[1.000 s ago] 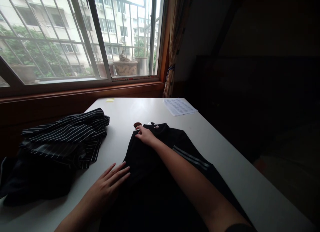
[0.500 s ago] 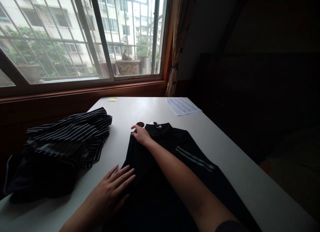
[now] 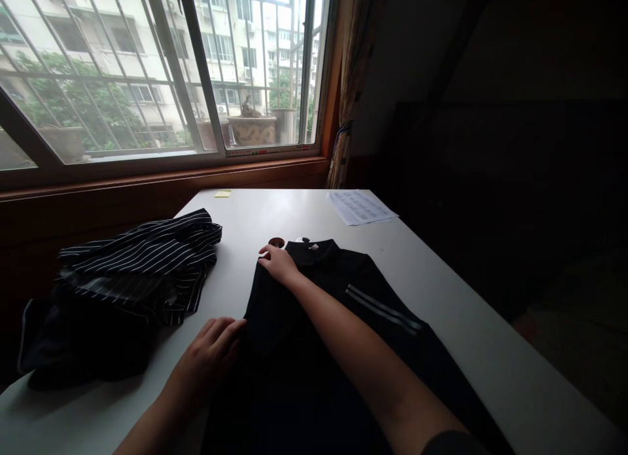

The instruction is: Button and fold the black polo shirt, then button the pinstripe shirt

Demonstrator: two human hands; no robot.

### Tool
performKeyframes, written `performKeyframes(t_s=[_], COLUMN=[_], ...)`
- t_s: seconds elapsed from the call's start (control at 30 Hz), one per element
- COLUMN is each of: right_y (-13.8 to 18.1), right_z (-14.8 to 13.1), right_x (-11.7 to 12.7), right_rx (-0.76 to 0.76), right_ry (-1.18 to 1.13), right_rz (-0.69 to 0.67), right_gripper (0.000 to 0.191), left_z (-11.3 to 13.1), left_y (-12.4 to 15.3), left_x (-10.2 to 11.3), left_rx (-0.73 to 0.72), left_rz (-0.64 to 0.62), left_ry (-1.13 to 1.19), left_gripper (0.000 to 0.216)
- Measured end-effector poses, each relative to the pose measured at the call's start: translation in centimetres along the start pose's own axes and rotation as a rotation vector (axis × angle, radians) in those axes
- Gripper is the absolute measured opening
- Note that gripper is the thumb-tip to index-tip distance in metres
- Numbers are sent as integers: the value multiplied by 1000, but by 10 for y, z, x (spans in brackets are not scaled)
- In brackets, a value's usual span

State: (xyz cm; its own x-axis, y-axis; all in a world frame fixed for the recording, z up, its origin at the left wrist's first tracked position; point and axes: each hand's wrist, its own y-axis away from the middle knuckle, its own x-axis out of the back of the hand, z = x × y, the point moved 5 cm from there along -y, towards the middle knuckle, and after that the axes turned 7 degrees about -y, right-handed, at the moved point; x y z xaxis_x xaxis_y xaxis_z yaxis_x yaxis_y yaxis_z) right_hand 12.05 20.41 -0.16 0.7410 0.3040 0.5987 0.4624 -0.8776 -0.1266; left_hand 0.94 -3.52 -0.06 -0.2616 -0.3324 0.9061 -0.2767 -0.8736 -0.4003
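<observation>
Shirt (image 3: pixel 333 275) (2 stripes (image 3: pixel 383 309)) under right hand (image 3: pixel 277 264)

Right hand (image 3: pixel 277 264) outstretched flat, left hand (image 3: pixel 210 351) seemingly curled

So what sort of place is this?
Probably a room in someone's flat: a barred window faces apartment blocks, a curtain hangs beside it, and a black shirt lies on a white table.

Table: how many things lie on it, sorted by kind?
Garments: 3 (black shirt, striped top, dark cloth under it)
Papers: 2 (sheet, yellow note)
Small round bits by the collar: 2, too dim to identify
Total: 7
</observation>
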Motion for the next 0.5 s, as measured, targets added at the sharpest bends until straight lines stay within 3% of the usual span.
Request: performKeyframes(t_s=[0.13,0.3,0.5], right_y=[0,-3,6], right_z=[2,4,2], right_x=[-1,-1,0], right_rx=[2,-10,28], right_ry=[16,66,206], right_rz=[-7,-4,22], right_gripper=[23,23,21], left_z=[-6,-4,-3], left_y=[0,-1,-2], left_x=[-2,12,14], left_rx=[57,178,238], left_rz=[-41,-28,-38], left_ry=[96,154,59], left_gripper=[29,20,20])
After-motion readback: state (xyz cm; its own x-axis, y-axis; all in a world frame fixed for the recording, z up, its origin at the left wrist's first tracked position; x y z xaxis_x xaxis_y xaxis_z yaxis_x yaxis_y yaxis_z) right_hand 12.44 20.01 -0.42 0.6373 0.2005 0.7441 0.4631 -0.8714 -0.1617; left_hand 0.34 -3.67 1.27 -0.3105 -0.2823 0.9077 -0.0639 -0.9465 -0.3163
